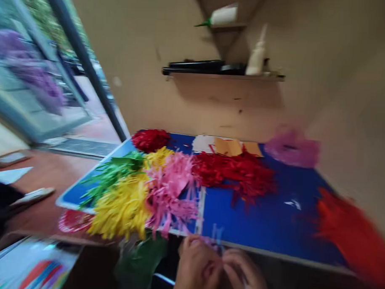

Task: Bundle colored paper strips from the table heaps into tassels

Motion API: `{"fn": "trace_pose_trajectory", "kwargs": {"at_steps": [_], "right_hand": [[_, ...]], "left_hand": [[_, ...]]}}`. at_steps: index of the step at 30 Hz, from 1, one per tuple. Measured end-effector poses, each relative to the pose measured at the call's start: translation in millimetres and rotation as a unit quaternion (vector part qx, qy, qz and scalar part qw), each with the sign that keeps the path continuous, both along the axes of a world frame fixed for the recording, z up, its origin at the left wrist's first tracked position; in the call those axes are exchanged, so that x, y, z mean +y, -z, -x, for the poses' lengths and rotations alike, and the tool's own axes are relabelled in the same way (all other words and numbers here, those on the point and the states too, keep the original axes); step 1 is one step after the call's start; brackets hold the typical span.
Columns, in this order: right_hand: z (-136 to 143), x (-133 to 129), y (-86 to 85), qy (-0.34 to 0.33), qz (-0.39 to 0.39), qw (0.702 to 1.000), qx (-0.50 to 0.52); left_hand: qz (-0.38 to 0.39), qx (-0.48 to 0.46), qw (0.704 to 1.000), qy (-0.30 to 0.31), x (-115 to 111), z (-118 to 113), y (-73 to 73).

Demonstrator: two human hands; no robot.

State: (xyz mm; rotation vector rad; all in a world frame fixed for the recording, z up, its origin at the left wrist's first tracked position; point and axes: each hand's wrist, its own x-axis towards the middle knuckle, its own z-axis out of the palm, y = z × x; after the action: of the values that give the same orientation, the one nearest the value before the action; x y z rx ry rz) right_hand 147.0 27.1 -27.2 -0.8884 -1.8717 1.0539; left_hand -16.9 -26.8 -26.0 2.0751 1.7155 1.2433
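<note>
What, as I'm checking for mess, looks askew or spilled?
On the upper shelf, the green-tipped bottle lies sideways, while the lower bottle stands. Yellow strips overhang the table's edge, looking untidy. No liquid spill is visible.

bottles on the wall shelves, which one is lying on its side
The white bottle with the green tip, on the small upper shelf. The other bottle stands upright on the long lower shelf.

The tabletop (pixel 234 213) is deep blue with a pale edge. Its fringed paper bundles are solid-coloured — green (pixel 118 171), yellow (pixel 124 205), pink (pixel 175 186), dark red (pixel 232 167) and orange-red (pixel 350 234). The wall (pixel 134 75) is tan; the upper bottle (pixel 224 15) is white — green at its nozzle.
</note>
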Motion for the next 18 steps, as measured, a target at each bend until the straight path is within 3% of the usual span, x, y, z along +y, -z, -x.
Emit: {"fn": "trace_pose_trajectory", "kwargs": {"at_steps": [2, 6, 12, 18], "right_hand": [[0, 7, -9.0, -0.015, -0.023, 0.999, 0.019], [-4, 8, -26.9, -0.008, 0.007, 1.000, 0.022], [-10, 6, -21.5, 0.018, 0.172, 0.985, 0.013], [-9, 8, -30.3, 0.034, 0.161, 0.986, 0.006]], "left_hand": [[-0.035, 0.018, 0.999, 0.021, 7, 3, -1.9], [-0.058, 0.020, 0.997, 0.053, 14, 7, -10.0], [-0.050, 0.032, 0.995, 0.082, 19, 11, -17.4], [-0.051, 0.065, 0.992, 0.101, 21, 17, -14.7]]}}
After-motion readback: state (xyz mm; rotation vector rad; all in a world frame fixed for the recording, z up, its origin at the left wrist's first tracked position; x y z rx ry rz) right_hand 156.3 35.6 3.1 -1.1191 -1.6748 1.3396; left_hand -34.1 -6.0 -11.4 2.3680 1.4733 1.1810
